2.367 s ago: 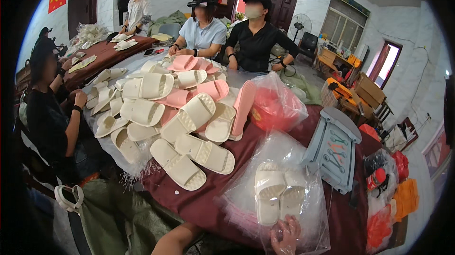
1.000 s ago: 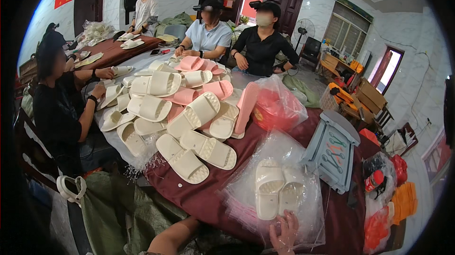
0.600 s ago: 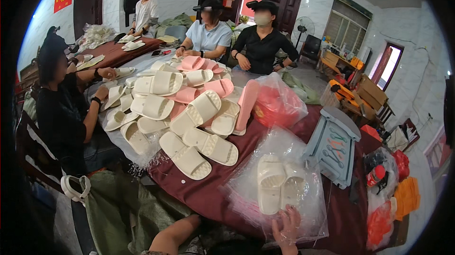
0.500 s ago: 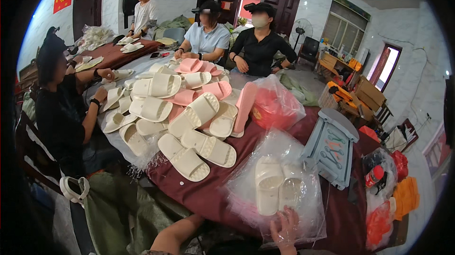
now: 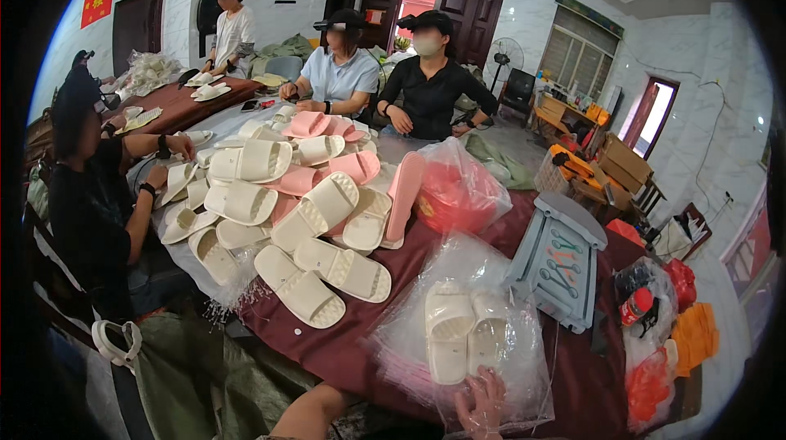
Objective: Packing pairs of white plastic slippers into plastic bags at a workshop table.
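Note:
A pair of cream slippers [image 5: 449, 333] lies in a clear plastic bag [image 5: 520, 374] on top of a stack of clear bags near the front of the table. My right hand [image 5: 481, 403] rests on the lower part of the bag, fingers stretched out and apart, at the near ends of the slippers. My left forearm [image 5: 315, 409] comes in from the lower edge. Its hand is hidden at the table's near edge. Just beyond, loose cream slippers [image 5: 299, 284] lie at the front of a big heap of cream and pink slippers [image 5: 307, 125].
A grey folding plastic stool [image 5: 557, 264] lies right of the bags. Behind them stands a clear bag with red contents [image 5: 460, 194]. A dark red cloth [image 5: 278, 329] covers the table. Several co-workers sit or stand around it. Green sacking [image 5: 205, 374] hangs at the near left.
The whole view has shifted slightly, so everything sits a little further left. My right hand stays on the bag near the slippers, its fingers still spread.

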`<state>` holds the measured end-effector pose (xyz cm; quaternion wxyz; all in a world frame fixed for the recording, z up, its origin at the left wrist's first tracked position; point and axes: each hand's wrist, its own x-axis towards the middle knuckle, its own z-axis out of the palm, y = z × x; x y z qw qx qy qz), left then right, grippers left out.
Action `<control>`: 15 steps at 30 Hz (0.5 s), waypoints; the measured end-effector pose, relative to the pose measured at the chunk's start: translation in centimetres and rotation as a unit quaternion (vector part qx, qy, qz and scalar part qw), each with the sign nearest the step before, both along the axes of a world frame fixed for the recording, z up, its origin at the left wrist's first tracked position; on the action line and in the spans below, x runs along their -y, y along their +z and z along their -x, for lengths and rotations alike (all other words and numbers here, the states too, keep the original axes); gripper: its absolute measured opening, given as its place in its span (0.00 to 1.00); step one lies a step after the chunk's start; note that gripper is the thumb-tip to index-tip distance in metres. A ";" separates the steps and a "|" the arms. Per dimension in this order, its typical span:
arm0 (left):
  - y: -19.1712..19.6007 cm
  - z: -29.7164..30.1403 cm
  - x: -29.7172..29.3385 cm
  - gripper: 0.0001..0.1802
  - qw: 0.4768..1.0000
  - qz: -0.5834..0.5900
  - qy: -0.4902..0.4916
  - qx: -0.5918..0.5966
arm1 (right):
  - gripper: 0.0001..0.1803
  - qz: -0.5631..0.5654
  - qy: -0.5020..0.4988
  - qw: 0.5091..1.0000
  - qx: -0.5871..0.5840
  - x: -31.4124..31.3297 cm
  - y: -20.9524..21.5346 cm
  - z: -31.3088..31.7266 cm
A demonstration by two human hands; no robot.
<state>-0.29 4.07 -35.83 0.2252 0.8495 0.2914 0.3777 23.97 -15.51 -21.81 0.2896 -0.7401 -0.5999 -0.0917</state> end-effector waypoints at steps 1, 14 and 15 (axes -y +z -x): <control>-1.0 1.2 0.3 0.17 1.000 -0.001 0.001 -0.002 | 0.22 0.000 -0.001 1.000 -0.001 -0.1 0.0 0.0; 4.1 -0.1 -0.6 0.18 0.999 0.024 0.021 -0.031 | 0.23 -0.026 0.025 0.999 0.017 0.3 -0.4 -1.0; 4.4 -0.2 -0.6 0.18 0.999 0.041 0.020 -0.025 | 0.23 -0.023 0.020 0.999 0.021 0.1 -0.3 -1.1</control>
